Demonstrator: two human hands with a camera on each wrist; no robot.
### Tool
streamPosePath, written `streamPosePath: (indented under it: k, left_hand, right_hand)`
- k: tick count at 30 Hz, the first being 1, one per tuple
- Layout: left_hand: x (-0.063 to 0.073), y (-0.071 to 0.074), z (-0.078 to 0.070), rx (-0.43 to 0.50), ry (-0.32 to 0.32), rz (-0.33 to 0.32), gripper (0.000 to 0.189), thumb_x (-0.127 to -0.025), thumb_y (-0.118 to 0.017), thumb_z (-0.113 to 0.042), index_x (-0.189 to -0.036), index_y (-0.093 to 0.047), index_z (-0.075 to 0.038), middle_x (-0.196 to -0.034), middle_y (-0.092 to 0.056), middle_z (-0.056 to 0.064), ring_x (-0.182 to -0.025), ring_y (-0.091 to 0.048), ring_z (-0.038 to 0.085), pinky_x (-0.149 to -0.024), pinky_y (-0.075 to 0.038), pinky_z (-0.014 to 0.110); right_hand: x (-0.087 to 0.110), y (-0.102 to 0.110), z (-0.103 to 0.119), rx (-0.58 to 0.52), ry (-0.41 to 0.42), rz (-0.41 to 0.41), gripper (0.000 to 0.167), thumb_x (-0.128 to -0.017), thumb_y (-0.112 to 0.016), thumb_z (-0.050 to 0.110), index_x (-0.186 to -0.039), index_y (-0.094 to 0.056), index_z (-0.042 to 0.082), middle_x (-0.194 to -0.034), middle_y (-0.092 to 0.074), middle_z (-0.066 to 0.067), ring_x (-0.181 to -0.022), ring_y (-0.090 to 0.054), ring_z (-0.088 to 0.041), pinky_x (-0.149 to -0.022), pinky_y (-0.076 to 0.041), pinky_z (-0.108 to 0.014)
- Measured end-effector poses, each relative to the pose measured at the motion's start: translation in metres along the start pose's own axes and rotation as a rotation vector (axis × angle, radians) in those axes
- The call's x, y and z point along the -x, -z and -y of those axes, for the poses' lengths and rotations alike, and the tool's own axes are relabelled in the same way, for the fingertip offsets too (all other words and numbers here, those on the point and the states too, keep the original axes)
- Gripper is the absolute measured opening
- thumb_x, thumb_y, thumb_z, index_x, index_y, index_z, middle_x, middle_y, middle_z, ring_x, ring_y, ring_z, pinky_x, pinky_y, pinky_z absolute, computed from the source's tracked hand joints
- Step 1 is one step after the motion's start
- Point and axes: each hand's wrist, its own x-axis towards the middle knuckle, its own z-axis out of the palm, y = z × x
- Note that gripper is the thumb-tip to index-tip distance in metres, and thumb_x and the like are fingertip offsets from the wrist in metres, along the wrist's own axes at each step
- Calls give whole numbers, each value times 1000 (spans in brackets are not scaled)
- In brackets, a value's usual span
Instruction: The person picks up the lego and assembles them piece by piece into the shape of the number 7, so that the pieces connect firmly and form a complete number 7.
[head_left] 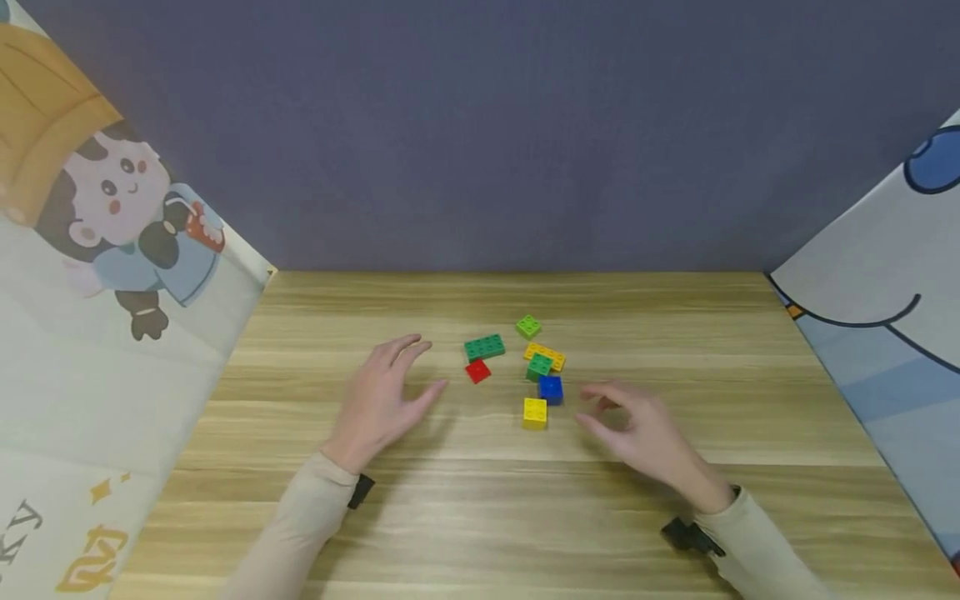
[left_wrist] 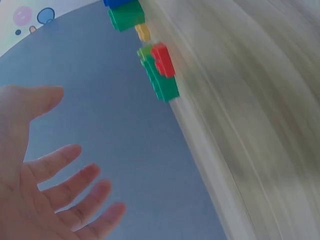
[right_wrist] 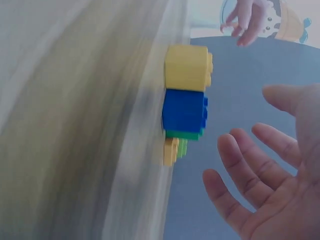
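My left hand (head_left: 378, 404) hovers over the table left of the bricks, thumb and fingers spread, holding nothing. Closest to it are a flat red brick (head_left: 477, 371) and a long dark green brick (head_left: 484, 347). On the other side, my right hand (head_left: 637, 429) is also unoccupied, its fingers loosely bent. A blue brick (head_left: 551, 390) lies nearest to that hand, beside a yellow brick (head_left: 535, 413). Behind the blue one are a small green brick (head_left: 539, 367) and a long orange-yellow brick (head_left: 555, 357); I cannot tell whether these two are joined. Farthest back sits a lime brick (head_left: 528, 326).
The wooden table (head_left: 465, 517) ends at a dark blue-grey panel (head_left: 480, 150). Printed cartoon sheets border it on the left (head_left: 75, 375) and right (head_left: 892, 350). Each wrist wears a small black device, the right one (head_left: 690, 536) showing more fully.
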Motion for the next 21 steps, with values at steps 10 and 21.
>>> streamPosePath:
  k: [10,21]
  left_hand:
    - [-7,-19,-21,36,-51,83,52,-95,-80,-39,-138,-70,-11,-134,-74,9,-123,-70,32,-105,-58,50]
    - [-6,-31,-35,80,-93,159,50,-97,-78,-42,-136,-71,-12,-137,-72,13,-126,-69,34,-109,-56,51]
  right_hand:
    - [-3,-19,13,-92,-72,131,35,-92,-85,20,-125,-77,9,-117,-80,-5,-88,-73,-9,-70,-62,-29]
    - [-1,-39,24,-75,-136,183,39,-92,-85,24,-128,-76,11,-111,-79,-1,-87,-70,-8,-70,-58,-24]
